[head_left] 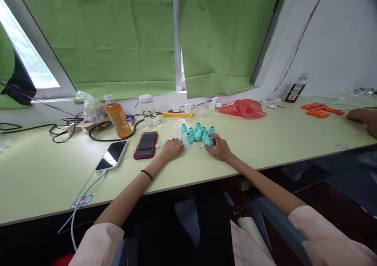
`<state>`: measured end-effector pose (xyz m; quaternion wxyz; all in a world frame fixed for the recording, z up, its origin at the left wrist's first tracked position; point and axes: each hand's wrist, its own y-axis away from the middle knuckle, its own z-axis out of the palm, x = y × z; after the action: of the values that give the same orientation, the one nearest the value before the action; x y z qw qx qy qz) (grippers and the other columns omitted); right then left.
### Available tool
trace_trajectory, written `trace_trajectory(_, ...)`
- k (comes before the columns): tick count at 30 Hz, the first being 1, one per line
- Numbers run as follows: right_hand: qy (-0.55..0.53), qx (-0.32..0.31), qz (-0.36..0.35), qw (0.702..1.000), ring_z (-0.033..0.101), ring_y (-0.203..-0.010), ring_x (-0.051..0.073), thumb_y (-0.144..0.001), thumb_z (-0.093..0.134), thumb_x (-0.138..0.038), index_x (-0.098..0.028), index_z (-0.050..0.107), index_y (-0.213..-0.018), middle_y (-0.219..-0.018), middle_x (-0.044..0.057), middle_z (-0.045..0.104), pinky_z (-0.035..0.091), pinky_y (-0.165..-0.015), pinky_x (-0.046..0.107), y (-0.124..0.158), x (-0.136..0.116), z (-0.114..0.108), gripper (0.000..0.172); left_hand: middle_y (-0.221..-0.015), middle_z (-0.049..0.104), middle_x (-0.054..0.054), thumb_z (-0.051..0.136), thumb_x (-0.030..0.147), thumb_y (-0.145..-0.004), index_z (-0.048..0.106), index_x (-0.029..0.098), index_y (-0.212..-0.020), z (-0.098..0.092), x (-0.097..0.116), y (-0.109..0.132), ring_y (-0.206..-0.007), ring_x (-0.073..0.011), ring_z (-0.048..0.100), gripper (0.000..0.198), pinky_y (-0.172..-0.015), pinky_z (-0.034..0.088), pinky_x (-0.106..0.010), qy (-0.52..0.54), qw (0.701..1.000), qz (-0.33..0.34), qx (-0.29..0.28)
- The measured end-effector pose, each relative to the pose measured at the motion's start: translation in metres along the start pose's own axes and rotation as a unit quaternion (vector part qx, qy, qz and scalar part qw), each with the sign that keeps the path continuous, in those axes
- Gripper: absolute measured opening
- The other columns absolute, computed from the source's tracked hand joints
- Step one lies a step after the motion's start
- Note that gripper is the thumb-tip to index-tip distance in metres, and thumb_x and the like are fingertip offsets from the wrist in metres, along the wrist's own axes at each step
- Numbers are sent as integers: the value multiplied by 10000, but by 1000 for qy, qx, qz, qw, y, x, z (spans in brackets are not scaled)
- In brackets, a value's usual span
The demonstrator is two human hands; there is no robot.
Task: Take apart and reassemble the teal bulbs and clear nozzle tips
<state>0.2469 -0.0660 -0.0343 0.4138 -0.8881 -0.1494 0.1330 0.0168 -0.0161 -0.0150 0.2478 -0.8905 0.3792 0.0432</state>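
My right hand [219, 148] has its thumb and fingers around a small turquoise vase-shaped piece [209, 141] at the near right of a cluster. Several more turquoise pieces [198, 134] of the same shape stand close together beside it; one leans over. My left hand [172, 149] rests palm down at the left of the cluster, its fingers curled at the edge of a heap of small translucent pieces [188, 143]. What its fingertips pinch, if anything, is hidden. A small round white piece [157, 146] lies to the left of this hand.
Left of my hands lie a dark red phone [146, 145] and a white phone [111, 156] on a cable. Behind are an orange drink bottle [118, 116], a clear jar [148, 110], a power strip [177, 113] and a red plastic bag [244, 109]. Another person's hand [363, 118] is far right, near orange parts [321, 109].
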Motion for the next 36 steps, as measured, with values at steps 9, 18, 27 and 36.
trace_trajectory(9, 7, -21, 5, 1000, 539, -579, 143, -680, 480, -393, -161, 460, -973, -764, 41, 588, 400, -556, 245, -2, 6, -2, 374, -769, 564, -122, 281, 306, -828, 537, 112, -831, -5, 2, 2, -765, -213, 528, 321, -614, 375, -301, 2, 1000, -4, -29)
trace_trajectory(18, 26, -18, 80, 996, 513, -506, 144, -663, 481, -409, -180, 462, -823, -630, 7, 563, 345, -482, 227, -5, 11, 1, 279, -715, 590, -111, 306, 354, -817, 543, 121, -809, -1, 0, 2, -704, -216, 565, 333, -588, 376, -293, 30, 997, -25, -60)
trace_trajectory(27, 84, 41, 234, 968, 532, -589, 200, -694, 417, -461, -166, 415, -938, -661, 38, 561, 335, -522, 270, -23, 41, -4, 383, -825, 603, -89, 407, 419, -774, 511, 150, -907, -5, -9, -1, -746, -202, 564, 317, -591, 375, -263, 109, 989, -97, -8)
trace_trajectory(36, 32, -18, 306, 951, 549, -674, 220, -630, 521, -419, -176, 434, -960, -729, 66, 601, 353, -529, 271, -37, 91, 20, 419, -709, 614, -31, 486, 265, -716, 610, 162, -810, -19, -33, -20, -661, -139, 547, 187, -572, 380, -213, 214, 964, -155, -3)
